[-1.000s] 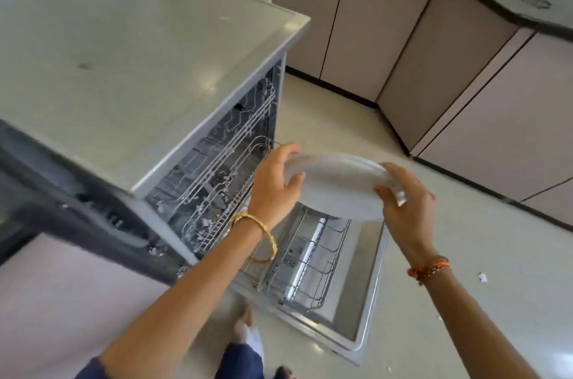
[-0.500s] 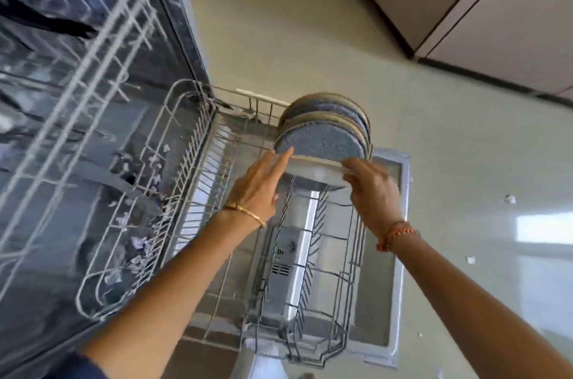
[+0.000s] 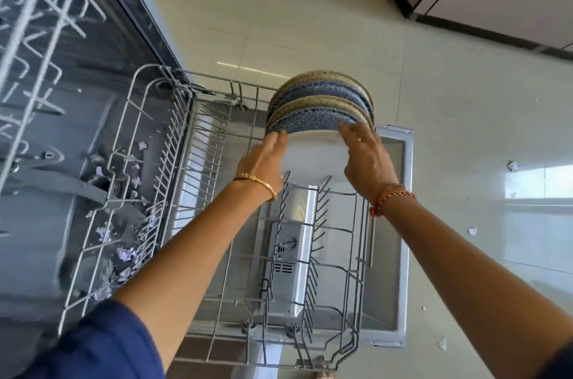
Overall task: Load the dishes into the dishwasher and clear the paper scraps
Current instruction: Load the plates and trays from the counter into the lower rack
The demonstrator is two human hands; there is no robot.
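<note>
In the head view I am holding a round white ceramic plate (image 3: 313, 158) on edge between both hands, lowering it into the pulled-out grey wire lower rack (image 3: 198, 192) of the open dishwasher. My left hand (image 3: 263, 161) is clamped on the plate's left rim with the fingers reaching up its edge, and my right hand (image 3: 366, 158) is clamped on the right rim, thumb over the top. Just beyond my fingertips two speckled blue stoneware plates with tan rims (image 3: 319, 105) are already standing upright in the rack, and the white plate is going in just in front of them, its lower edge meeting the tines.

I judge the plate stiff, moderately heavy, smooth enough to slip and liable to chip against the wire, so gripping opposite rims and easing it between the tines seems the safe way.

Well to the left of my left hand, pale lilac paper scraps (image 3: 124, 254) are lying on the tub floor, and a few white scraps (image 3: 472, 231) are lying on the tiled floor to the right of my right arm.

Compared with half a second ago, I am leaning closer, and the white plate is sitting lower and more upright, with both hands closed further round its rim.
</note>
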